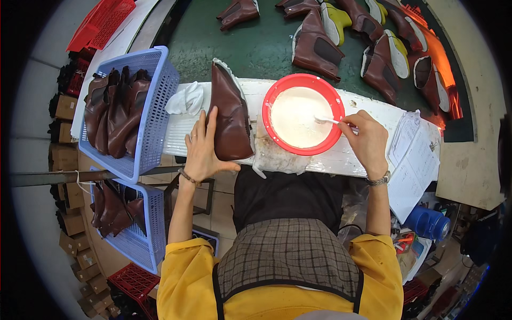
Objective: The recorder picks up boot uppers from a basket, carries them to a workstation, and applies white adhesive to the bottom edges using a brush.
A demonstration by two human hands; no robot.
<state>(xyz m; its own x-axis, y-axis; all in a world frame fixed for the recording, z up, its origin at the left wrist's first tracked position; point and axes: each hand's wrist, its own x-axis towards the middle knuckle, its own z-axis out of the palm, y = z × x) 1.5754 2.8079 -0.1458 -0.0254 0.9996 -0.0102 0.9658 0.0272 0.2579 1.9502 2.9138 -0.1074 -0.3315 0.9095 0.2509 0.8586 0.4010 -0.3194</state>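
Note:
A brown leather boot upper [228,114] lies on its side on the white work board in front of me. My left hand [201,152] rests against its left and lower edge, fingers stretched out and thumb pointing right. Right of the boot upper stands a red plastic bowl [274,133] of creamy white liquid [296,114]. Between the pinched fingers of my right hand [367,140] is a small white-handled brush [335,121], whose tip dips into the liquid. The right hand is just outside the bowl's right rim.
Blue baskets [140,138] of brown boot uppers stand at the left, one below the other. A crumpled white cloth [185,100] lies beside the boot upper. Several boots and yellow-green lasts [335,22] sit on the green belt [234,50] beyond. Papers [408,165] lie at the right.

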